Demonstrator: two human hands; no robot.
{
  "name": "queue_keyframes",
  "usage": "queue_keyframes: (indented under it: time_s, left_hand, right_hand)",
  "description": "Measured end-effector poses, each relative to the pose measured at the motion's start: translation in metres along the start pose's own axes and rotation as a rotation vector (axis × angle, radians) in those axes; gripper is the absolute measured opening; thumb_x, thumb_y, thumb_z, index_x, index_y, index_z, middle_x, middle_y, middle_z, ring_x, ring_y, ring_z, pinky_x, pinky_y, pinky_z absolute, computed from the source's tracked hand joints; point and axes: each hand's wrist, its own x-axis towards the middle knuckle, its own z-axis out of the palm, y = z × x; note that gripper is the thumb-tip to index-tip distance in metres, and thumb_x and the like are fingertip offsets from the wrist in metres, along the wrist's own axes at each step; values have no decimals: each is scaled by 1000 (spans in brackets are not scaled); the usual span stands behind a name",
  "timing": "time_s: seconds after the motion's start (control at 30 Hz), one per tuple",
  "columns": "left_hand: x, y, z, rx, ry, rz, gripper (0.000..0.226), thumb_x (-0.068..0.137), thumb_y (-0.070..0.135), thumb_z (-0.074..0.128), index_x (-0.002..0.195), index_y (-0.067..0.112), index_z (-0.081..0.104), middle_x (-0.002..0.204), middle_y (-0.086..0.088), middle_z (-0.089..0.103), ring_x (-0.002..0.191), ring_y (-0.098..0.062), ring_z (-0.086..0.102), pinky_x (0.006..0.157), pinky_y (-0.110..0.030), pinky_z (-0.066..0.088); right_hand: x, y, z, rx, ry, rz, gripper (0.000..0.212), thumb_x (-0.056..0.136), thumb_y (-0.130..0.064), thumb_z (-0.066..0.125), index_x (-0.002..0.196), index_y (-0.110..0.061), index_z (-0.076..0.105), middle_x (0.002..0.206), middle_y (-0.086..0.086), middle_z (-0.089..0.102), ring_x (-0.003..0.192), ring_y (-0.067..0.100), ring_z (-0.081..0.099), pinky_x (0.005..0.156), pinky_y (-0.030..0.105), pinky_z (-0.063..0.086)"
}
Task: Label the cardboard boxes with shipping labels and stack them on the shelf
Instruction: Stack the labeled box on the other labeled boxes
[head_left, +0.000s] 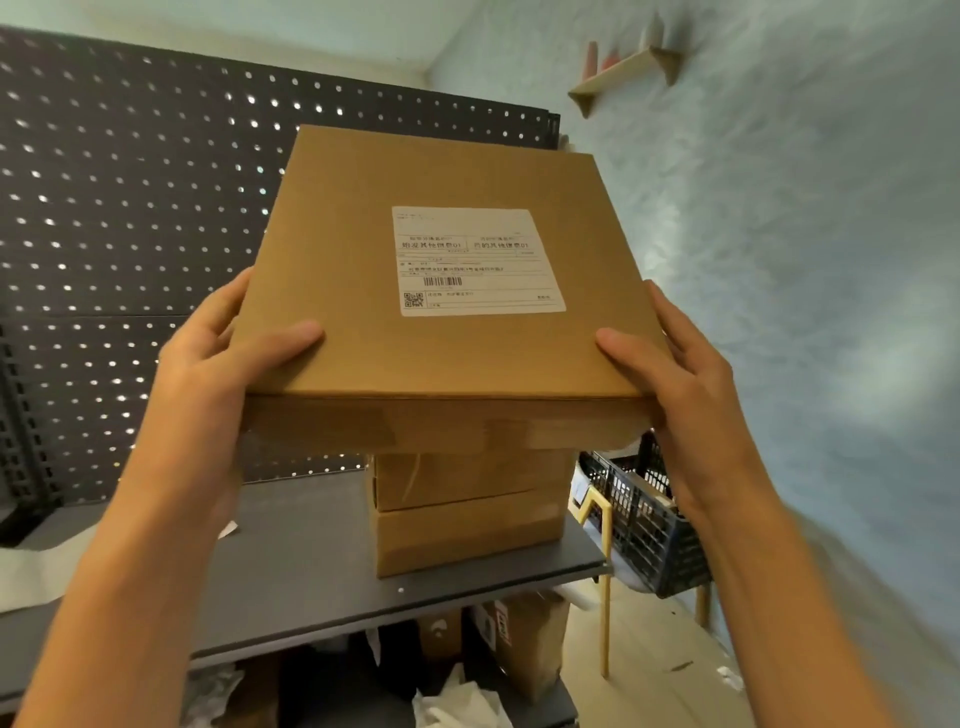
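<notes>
Both hands have the labelled box by its near corners, left hand and right hand, thumbs curled on top. It's right above the stack near the shelf's right edge; probably not resting yet.

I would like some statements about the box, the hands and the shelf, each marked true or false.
1. Both hands, left hand and right hand, hold the flat cardboard box. True.
2. The box has no label. False: a white shipping label is on its top.
3. Stacked boxes stand on the grey shelf. True.
4. The dark crate is left of the shelf. False: it is to the right.
</notes>
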Motion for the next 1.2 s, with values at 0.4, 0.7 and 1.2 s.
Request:
queue_keyframes:
  time_s: [0.4, 0.7, 1.2]
  left_hand:
    - [11, 6, 52, 104, 49, 38, 47, 72, 29, 61, 118, 33, 61, 105, 8, 69, 91, -12, 59, 65, -28, 43]
    - [52, -6, 63, 152, 96, 71, 55, 71, 36, 60, 126, 32, 55, 103, 13, 67, 80, 2, 61, 54, -18, 44]
    - [105, -32, 66, 244, 77, 45, 59, 60, 53, 61, 116, 35, 61, 95, 21, 67, 77, 6, 60, 65, -28, 41]
  right_hand:
    - [62, 12, -30, 60, -103, -8, 77, 68, -45, 68, 139, -32, 43, 131, -10, 55, 114, 10, 58, 91, 29, 52]
    - [113, 26, -20, 79, -121, -21, 77, 64, -51, 69, 136, -31, 48, 128, -7, 59, 112, 15, 60, 94, 37, 52]
    - [170, 51, 2, 50, -134, -25, 66, 70, -54, 61, 131, -33, 51, 125, -8, 59, 111, 14, 58, 87, 33, 50]
